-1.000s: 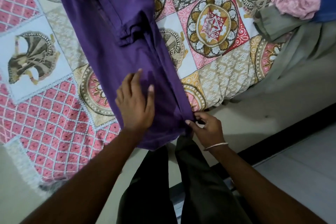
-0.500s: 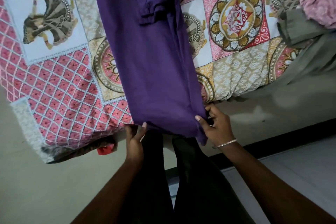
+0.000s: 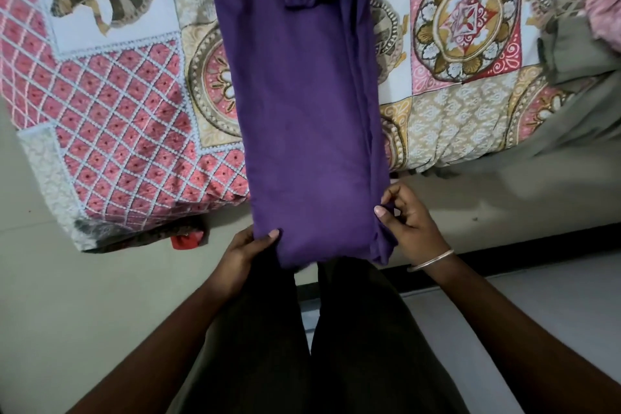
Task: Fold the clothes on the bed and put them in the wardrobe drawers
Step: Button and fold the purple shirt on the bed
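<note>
Long purple cloth garment [image 3: 302,104] lay folded in narrow strip on patterned patchwork bedspread [image 3: 127,118], bottom end hanging over bed's near edge. Left hand [image 3: 243,250] pinched bottom left corner, thumb on top. Right hand [image 3: 408,222] pinched bottom right corner, fingers curled. Thin metal bangle [image 3: 431,260] on right wrist. Grey-green cloth [image 3: 578,57] and pink cloth [image 3: 605,7] piled at bed's far right edge.

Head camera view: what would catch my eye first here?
A long purple garment runs down the middle, over the bed's edge. The left hand and right hand grip its two near corners. Beneath lies a bright patchwork bedspread, and a pink cloth sits at far right.
</note>
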`<move>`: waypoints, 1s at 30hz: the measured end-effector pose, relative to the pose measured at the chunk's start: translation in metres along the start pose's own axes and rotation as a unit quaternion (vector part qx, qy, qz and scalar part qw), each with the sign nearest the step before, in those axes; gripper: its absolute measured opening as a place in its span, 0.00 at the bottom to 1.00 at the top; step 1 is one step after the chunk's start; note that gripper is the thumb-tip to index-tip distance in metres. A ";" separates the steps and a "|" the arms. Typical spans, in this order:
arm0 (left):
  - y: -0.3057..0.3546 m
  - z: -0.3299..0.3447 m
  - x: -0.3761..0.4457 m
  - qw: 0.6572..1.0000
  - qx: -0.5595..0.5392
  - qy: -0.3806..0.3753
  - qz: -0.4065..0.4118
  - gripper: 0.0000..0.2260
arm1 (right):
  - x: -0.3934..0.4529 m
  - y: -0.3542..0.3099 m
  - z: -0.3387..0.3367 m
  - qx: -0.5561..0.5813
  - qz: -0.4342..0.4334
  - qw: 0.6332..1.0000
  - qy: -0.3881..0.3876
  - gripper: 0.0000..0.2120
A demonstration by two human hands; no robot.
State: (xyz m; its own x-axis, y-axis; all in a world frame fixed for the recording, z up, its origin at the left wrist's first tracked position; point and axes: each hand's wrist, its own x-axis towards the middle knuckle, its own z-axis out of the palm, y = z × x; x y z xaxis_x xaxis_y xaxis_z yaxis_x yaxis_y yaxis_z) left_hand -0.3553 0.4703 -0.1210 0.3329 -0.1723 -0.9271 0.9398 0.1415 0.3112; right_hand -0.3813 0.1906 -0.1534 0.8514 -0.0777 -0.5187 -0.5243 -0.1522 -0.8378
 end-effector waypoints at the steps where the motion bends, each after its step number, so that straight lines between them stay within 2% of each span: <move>1: -0.003 -0.003 -0.002 1.000 -0.010 -0.003 -0.005 0.08 | -0.004 -0.001 0.000 0.005 0.002 1.000 -0.009 0.13; 4: -0.012 -0.012 -0.006 0.999 0.006 0.028 0.014 0.16 | -0.012 -0.003 -0.001 -0.011 0.004 1.000 -0.017 0.12; 7: -0.017 -0.014 -0.015 0.997 0.012 0.064 0.049 0.20 | -0.021 -0.006 -0.004 -0.023 -0.015 0.999 -0.024 0.14; 9: -0.017 -0.013 -0.022 0.996 -0.005 0.036 0.081 0.21 | -0.024 -0.007 -0.011 -0.063 -0.038 0.996 -0.045 0.19; 11: -0.014 -0.018 -0.027 0.994 -0.015 -0.011 0.111 0.16 | -0.023 -0.009 -0.020 -0.115 -0.064 0.988 -0.086 0.28; 13: -0.009 -0.025 -0.031 0.989 0.036 -0.046 0.139 0.14 | -0.021 -0.012 -0.025 -0.189 -0.114 0.969 -0.114 0.31; 16: -0.010 -0.031 -0.031 0.990 0.052 -0.058 0.117 0.23 | -0.018 -0.012 -0.027 -0.285 -0.190 0.936 -0.087 0.24; 18: -0.012 -0.028 -0.031 0.984 0.081 -0.057 0.148 0.27 | -0.017 -0.008 -0.028 -0.318 -0.224 0.917 -0.083 0.16; 21: -0.018 -0.026 -0.027 0.972 0.133 -0.040 0.187 0.21 | -0.013 -0.002 -0.026 -0.362 -0.290 0.882 -0.085 0.12; 23: -0.021 -0.030 -0.025 0.957 0.197 -0.006 0.212 0.18 | -0.008 -0.001 -0.026 -0.409 -0.348 0.843 -0.044 0.12; 25: -0.024 -0.035 -0.024 0.914 0.292 0.036 0.279 0.16 | -0.004 -0.002 -0.029 -0.450 -0.397 0.800 -0.011 0.11; 26: -0.026 -0.038 -0.024 0.877 0.347 0.058 0.328 0.14 | -0.002 -0.001 -0.030 -0.453 -0.410 0.791 -0.026 0.11; 28: -0.019 -0.041 -0.022 0.770 0.463 0.090 0.431 0.05 | 0.005 -0.004 -0.032 -0.428 -0.404 0.802 -0.101 0.11; 30: -0.010 -0.045 -0.016 0.686 0.525 0.052 0.501 0.06 | 0.018 -0.009 -0.034 -0.386 -0.367 0.830 -0.163 0.12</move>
State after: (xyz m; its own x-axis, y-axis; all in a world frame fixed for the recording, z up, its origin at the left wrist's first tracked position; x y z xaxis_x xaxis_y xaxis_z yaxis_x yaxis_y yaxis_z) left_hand -0.3738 0.5156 -0.1192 0.8968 -0.4230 -0.1296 -0.2013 -0.6510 0.7319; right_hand -0.3611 0.1568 -0.1494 0.8219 0.5682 -0.0405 0.4079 -0.6367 -0.6545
